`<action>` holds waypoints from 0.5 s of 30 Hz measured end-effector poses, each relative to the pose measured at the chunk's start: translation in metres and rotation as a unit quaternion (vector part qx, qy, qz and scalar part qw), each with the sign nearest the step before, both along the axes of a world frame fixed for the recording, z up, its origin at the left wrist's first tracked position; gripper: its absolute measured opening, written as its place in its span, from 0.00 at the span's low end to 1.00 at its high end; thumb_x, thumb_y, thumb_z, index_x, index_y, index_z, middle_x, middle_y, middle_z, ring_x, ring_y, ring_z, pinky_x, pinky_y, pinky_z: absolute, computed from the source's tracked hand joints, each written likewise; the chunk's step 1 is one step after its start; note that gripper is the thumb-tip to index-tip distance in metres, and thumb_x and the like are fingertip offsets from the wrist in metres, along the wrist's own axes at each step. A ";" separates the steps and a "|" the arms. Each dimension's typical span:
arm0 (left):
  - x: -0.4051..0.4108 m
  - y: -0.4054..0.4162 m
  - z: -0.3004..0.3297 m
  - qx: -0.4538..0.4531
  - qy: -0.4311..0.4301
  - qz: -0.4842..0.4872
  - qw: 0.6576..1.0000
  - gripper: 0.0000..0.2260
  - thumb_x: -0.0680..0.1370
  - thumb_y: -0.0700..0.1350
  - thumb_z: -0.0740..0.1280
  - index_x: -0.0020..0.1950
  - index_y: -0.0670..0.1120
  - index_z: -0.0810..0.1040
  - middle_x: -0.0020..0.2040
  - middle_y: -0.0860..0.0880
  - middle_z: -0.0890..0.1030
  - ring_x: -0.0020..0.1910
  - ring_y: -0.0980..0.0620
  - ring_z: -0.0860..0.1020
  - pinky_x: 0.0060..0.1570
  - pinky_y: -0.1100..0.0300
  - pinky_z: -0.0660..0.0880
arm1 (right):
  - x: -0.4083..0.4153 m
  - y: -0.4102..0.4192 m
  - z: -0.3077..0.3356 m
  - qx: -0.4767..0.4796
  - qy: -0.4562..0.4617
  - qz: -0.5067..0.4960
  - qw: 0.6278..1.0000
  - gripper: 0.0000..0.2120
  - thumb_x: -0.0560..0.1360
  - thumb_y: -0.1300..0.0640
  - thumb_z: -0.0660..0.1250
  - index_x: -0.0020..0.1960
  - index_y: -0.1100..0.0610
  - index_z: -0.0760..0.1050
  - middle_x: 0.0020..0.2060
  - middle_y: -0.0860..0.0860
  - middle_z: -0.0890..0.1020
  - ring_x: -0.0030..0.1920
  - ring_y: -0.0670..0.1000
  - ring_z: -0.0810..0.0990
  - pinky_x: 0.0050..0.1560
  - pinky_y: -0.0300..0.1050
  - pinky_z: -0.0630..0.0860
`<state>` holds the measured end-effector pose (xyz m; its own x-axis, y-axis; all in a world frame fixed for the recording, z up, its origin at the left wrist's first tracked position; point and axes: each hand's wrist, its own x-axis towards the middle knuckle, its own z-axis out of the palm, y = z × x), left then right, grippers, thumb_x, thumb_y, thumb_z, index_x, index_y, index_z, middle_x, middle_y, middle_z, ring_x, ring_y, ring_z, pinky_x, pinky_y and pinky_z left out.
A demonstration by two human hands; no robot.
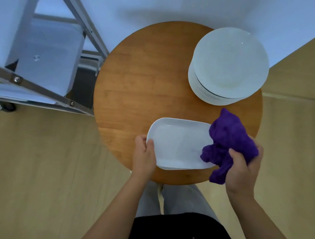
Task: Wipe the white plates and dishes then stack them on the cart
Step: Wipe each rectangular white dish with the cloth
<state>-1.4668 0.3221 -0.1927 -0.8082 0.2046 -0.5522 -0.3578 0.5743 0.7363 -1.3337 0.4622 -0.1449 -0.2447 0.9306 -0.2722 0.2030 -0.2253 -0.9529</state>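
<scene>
One rectangular dish (179, 144) in wiping: left hand (143, 156) grips its edge, right hand (242, 167) clutches purple cloth (229, 143) on it. Plate stack (228, 65) waits on table (140, 82). Cart (38, 53) shelf shows no dishes; bulk of task judged remaining.

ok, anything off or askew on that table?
Nothing damaged or spilled. The stack of round plates sits slightly offset and overhangs the round table's far-right edge. The rectangular dish looks intact.

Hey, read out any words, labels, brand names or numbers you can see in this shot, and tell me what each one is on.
No text can be read here.
Black shirt: reddish marks at the bottom edge, cut off and too blurred to read.
Rectangular dish, plate stack, purple cloth, cart: no markings visible.
</scene>
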 end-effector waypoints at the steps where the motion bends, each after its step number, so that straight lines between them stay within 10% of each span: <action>1: 0.002 0.004 0.000 0.016 -0.038 0.053 0.998 0.06 0.80 0.47 0.58 0.44 0.54 0.67 0.42 0.54 0.74 0.39 0.60 0.72 0.33 0.64 0.68 | 0.000 0.002 0.002 0.002 0.007 -0.027 1.000 0.18 0.68 0.63 0.61 0.57 0.53 0.69 0.49 0.46 0.76 0.45 0.38 0.78 0.43 0.31 0.75; 6: 0.004 0.016 -0.002 0.107 -0.148 0.174 0.968 0.11 0.78 0.60 0.60 0.44 0.55 0.73 0.43 0.55 0.80 0.43 0.56 0.78 0.40 0.62 0.73 | 0.007 0.015 0.006 0.041 -0.004 -0.082 0.996 0.16 0.67 0.62 0.61 0.51 0.48 0.69 0.47 0.47 0.75 0.46 0.44 0.76 0.45 0.38 0.74; 15: -0.003 0.018 0.011 0.176 -0.251 0.191 0.932 0.25 0.78 0.63 0.51 0.55 0.49 0.80 0.53 0.47 0.84 0.51 0.48 0.82 0.54 0.49 0.77 | -0.010 0.010 -0.003 0.059 -0.183 0.067 0.979 0.32 0.68 0.55 0.65 0.69 0.62 0.62 0.60 0.57 0.73 0.60 0.56 0.73 0.64 0.54 0.70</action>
<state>-1.4693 0.3401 -0.1822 -0.5163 0.1944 -0.8340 -0.8375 0.0887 0.5391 -1.3439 0.4721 -0.1477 -0.2731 0.9270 -0.2570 0.5565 -0.0657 -0.8283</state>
